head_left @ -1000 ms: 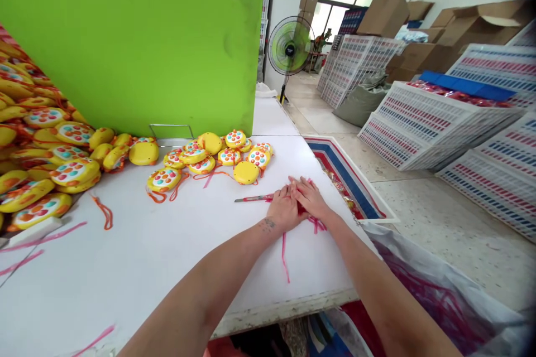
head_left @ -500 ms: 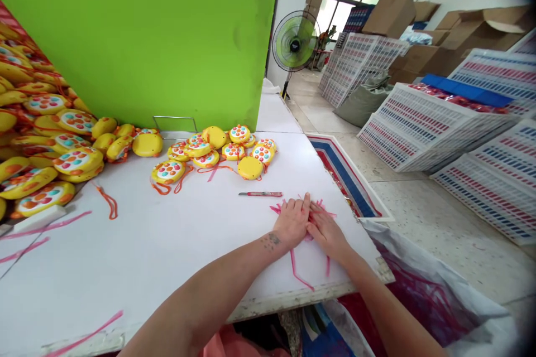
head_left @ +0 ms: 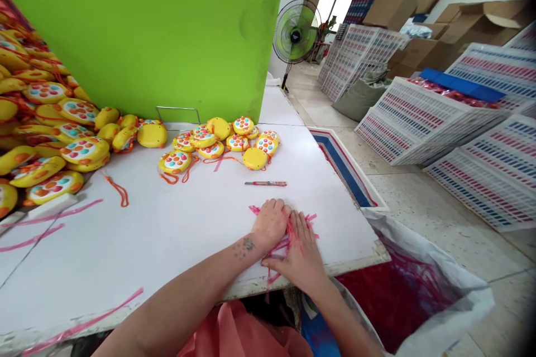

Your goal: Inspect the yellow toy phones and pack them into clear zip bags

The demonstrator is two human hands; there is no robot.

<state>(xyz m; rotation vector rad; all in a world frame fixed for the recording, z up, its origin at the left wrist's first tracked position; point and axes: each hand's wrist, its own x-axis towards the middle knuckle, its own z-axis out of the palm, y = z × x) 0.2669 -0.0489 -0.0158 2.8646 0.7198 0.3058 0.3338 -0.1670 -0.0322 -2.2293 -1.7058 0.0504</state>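
Both my hands rest side by side on a bunch of pink plastic strips (head_left: 307,217) near the front right edge of the white table (head_left: 176,234). My left hand (head_left: 270,226) has its fingers curled down over the strips. My right hand (head_left: 299,251) lies flat on them with its fingers spread. Beyond the hands, a slim red utility knife (head_left: 265,183) lies on the table.
Yellow toy phones (head_left: 218,142) with coloured buttons and orange cords cluster at the back, with a big pile (head_left: 46,134) at the left before a green board (head_left: 142,33). Loose pink strips (head_left: 50,216) lie left. A white bag (head_left: 419,290) of pink strips stands below the table's right edge. Crates (head_left: 422,117) and a fan (head_left: 296,33) are on the floor.
My hands have dragged the pink strips back across the table, from beside the knife toward the front edge. The left fingers have curled.
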